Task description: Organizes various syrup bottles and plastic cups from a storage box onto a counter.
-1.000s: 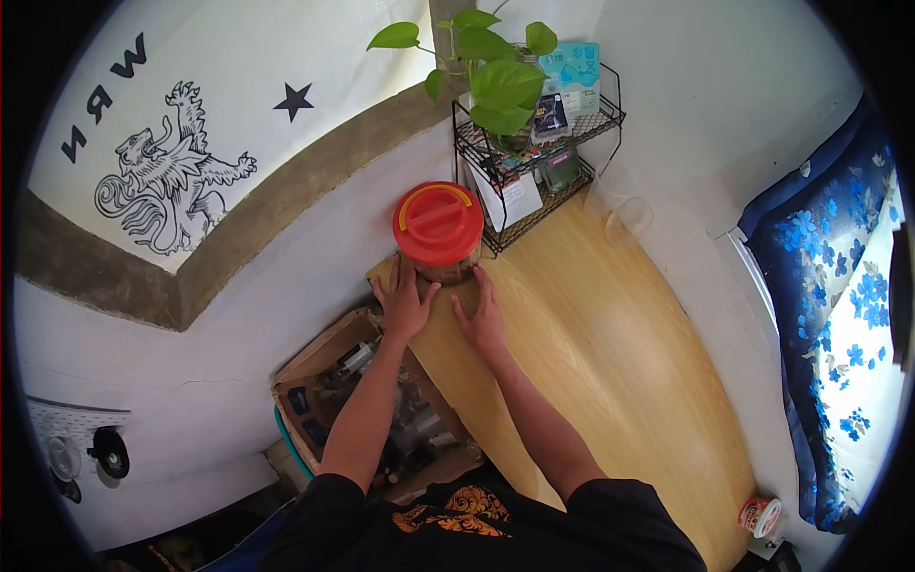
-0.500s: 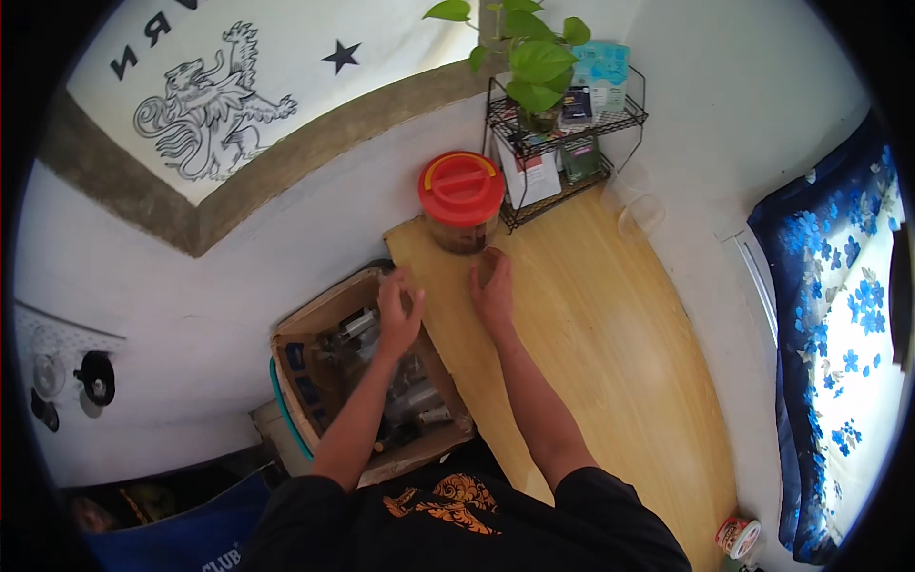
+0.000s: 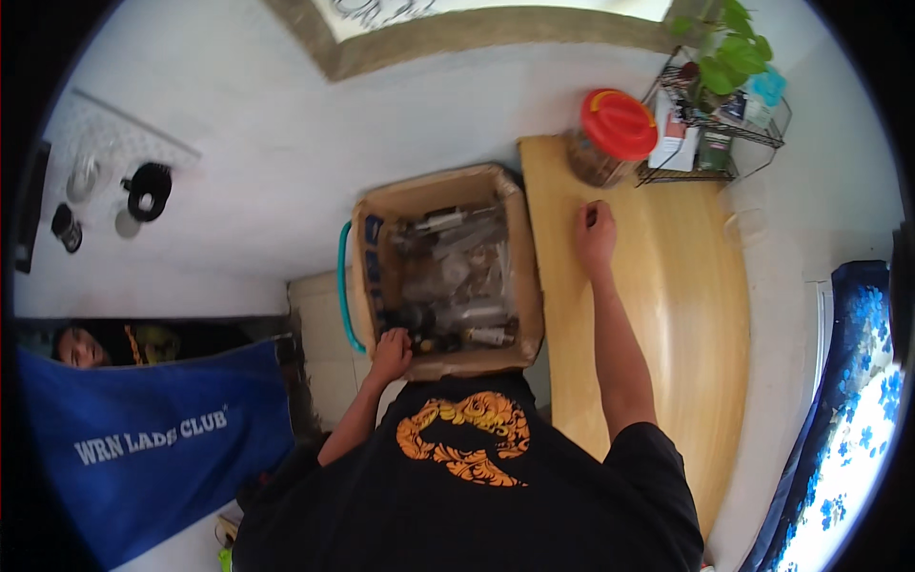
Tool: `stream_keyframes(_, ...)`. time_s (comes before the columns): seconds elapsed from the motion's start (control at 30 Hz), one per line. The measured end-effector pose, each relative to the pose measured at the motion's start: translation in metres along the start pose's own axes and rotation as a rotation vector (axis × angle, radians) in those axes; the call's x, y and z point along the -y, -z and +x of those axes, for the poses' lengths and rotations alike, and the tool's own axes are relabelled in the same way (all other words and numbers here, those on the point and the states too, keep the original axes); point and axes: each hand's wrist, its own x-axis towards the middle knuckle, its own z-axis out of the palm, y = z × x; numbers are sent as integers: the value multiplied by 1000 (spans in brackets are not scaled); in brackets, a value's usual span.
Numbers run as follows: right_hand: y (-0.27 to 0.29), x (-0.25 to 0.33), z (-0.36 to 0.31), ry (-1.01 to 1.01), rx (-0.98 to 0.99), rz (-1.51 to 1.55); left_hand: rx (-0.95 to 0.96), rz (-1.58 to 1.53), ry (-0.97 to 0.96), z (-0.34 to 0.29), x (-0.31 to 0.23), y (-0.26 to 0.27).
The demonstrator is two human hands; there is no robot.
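My left hand (image 3: 393, 355) is at the near left corner of a brown cardboard-lined box (image 3: 456, 362), its fingers curled over the inner edge beside dark bottle-like things. What they grip, if anything, is hidden. Inside the box lie several clear plastic pieces (image 3: 467, 272) and clear tube-like containers (image 3: 486, 337). My right hand (image 3: 598, 238) rests low over the wooden table (image 3: 667, 315), fingers curled round a small dark spot that I cannot make out. Just beyond it stands a clear jar (image 3: 596, 164) with a red lid (image 3: 620, 124) and dark contents.
A black wire rack (image 3: 705, 124) at the far right holds a potted plant (image 3: 734, 62) and packets. A clear cup (image 3: 745, 227) stands by the right wall. A teal handle (image 3: 345, 286) curves along the box's left side. Blue cloth (image 3: 162, 448) hangs at the left, a person partly visible above it.
The view has shifted left and down. My left hand has moved from above the box's far side to its near left corner. My right hand's fingers have curled in.
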Motion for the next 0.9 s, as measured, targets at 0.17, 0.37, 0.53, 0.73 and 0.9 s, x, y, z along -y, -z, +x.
stream_keyframes(0.17,-26,36,-57,-72,65,106,100,-46,279,-6,17,-6)
stream_keyframes(0.37,-53,87,-188,-63,721,305,210,-70,426,2,30,-26)
stream_keyframes(0.53,-45,55,-253,-125,1015,-54,384,167,435,33,33,-53)
stream_keyframes(0.73,-37,54,-260,-303,1067,-127,550,348,411,57,24,-34)
stream_keyframes(0.9,-86,16,-255,-443,1082,-110,542,235,399,60,35,-34)
